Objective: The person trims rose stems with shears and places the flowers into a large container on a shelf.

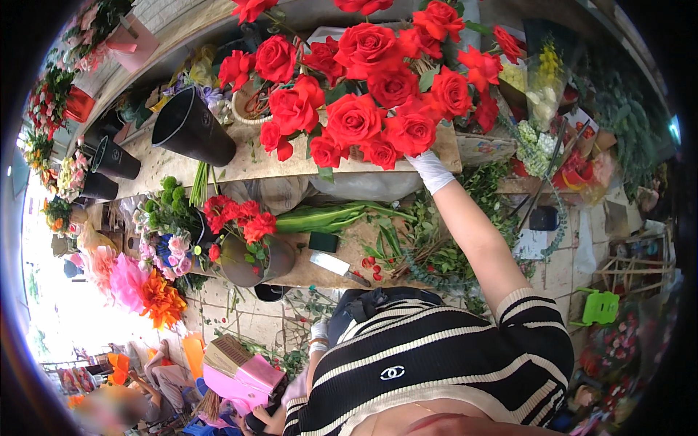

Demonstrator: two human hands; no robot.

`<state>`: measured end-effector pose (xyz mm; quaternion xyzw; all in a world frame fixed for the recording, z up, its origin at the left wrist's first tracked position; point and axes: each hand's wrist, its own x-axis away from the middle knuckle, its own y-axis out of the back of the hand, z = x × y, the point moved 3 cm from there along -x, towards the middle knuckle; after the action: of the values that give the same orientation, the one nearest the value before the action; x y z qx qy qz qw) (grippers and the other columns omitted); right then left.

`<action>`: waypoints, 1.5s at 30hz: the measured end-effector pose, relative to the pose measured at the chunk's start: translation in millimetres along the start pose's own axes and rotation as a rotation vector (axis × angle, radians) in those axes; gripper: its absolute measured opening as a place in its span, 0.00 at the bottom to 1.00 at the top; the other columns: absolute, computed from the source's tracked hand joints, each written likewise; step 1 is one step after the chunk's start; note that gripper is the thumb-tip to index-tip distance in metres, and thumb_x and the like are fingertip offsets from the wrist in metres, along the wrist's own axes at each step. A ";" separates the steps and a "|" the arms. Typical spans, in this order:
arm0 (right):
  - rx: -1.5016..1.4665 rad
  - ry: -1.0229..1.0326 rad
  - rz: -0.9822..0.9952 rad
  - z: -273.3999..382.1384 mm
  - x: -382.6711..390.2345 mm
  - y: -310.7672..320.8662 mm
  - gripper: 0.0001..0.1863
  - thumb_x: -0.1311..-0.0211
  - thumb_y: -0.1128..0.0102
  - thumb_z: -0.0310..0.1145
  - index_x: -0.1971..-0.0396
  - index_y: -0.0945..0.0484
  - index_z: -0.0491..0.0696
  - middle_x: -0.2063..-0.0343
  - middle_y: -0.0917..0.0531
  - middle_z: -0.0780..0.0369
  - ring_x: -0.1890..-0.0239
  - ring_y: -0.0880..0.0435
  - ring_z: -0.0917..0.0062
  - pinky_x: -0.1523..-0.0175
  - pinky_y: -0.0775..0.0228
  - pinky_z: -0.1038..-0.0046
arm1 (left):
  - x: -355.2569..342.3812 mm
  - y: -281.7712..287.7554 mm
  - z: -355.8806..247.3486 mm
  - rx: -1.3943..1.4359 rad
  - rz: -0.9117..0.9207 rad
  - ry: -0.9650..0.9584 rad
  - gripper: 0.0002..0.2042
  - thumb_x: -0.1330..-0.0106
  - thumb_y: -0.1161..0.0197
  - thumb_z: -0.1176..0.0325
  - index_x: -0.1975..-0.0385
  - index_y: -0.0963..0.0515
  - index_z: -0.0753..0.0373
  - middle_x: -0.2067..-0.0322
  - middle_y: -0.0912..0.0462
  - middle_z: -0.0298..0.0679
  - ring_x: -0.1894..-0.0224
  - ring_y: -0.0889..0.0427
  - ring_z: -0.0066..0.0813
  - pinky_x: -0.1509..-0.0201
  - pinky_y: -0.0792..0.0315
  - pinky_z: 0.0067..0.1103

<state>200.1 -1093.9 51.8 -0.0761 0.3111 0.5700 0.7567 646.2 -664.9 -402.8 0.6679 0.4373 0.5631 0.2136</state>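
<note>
The gloved left hand [319, 334] is hanging near the striped top [436, 356]. The red roses [355, 119] are spreading over the bench [254, 163], lying at twelve o'clock from that hand and eleven o'clock from the nearer, gloved right hand [430, 168], which is partly hiding behind them. Whether either is pinching, and how the roses' long axis is running, I cannot tell.

A tall black bucket [190, 129] stands on the upper wooden worktop [276, 166]. Below, a knife [330, 262] with a broad, pale blade lies just beside a dark green block [323, 242], near a grey bucket [254, 263] holding small red flowers [238, 216]. Long green leaves [313, 218] stretch beyond the block. Orange flowers [162, 299] adjoin pink ones at left; a lime-green stool [600, 307] shows at right.
</note>
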 end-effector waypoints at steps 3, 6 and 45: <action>-0.004 -0.002 0.002 -1.7 1.9 2.0 0.08 0.39 0.49 0.25 0.61 0.24 0.42 0.69 0.21 0.63 0.64 0.22 0.78 0.56 0.30 0.76 | 0.5 -5.4 3.8 0.053 0.005 0.050 0.12 0.39 0.50 0.66 0.62 0.21 0.56 0.61 0.20 0.48 0.55 0.22 0.44 0.52 0.29 0.32; 0.000 -0.003 0.008 -3.1 3.3 1.6 0.08 0.39 0.49 0.25 0.61 0.24 0.42 0.69 0.21 0.63 0.64 0.22 0.78 0.56 0.30 0.76 | 9.0 12.4 -13.7 0.038 0.019 0.070 0.13 0.38 0.52 0.64 0.62 0.21 0.58 0.60 0.20 0.47 0.54 0.23 0.43 0.50 0.30 0.31; -0.262 -0.166 -0.155 -10.1 14.1 10.9 0.09 0.39 0.50 0.25 0.60 0.25 0.41 0.72 0.22 0.62 0.67 0.23 0.77 0.58 0.29 0.75 | -2.2 230.1 -132.9 0.871 -0.760 0.105 0.11 0.39 0.47 0.67 0.62 0.20 0.63 0.63 0.19 0.47 0.57 0.21 0.39 0.51 0.30 0.26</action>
<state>188.6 -1083.4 38.5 -0.1504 0.1636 0.5498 0.8052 600.5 -815.4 -188.5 0.4615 0.8478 0.2473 0.0843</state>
